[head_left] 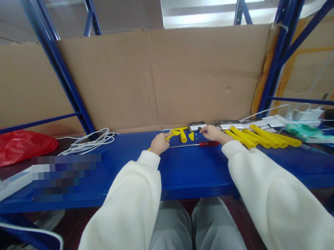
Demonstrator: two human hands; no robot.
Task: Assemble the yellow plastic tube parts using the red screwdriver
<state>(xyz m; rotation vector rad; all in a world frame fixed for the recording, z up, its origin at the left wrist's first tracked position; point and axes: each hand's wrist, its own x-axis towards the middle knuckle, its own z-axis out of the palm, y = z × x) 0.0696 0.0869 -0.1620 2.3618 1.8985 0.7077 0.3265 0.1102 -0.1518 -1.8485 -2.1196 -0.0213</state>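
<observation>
My left hand (159, 143) is closed round a yellow plastic tube (172, 134), whose end sticks out to the right of the fingers. Just beyond it lies a yellow T-shaped tube piece (183, 135), with a small yellow part (191, 136) beside it. My right hand (210, 132) is low over the table near tiny loose bits (196, 134), its thumb and fingertips drawn together. Whatever is between them is too small to see. Under the right wrist lies a screwdriver with a red handle (208, 143), its shaft pointing left towards my left hand.
Several yellow tubes (264, 138) lie side by side on the blue table (194, 168), right of my right wrist. Behind are small printed packets (197, 126) and a cardboard wall (153, 81). Coiled white cable (92, 142) and a red bag (19, 145) are left; a green-white object (310, 132) is right.
</observation>
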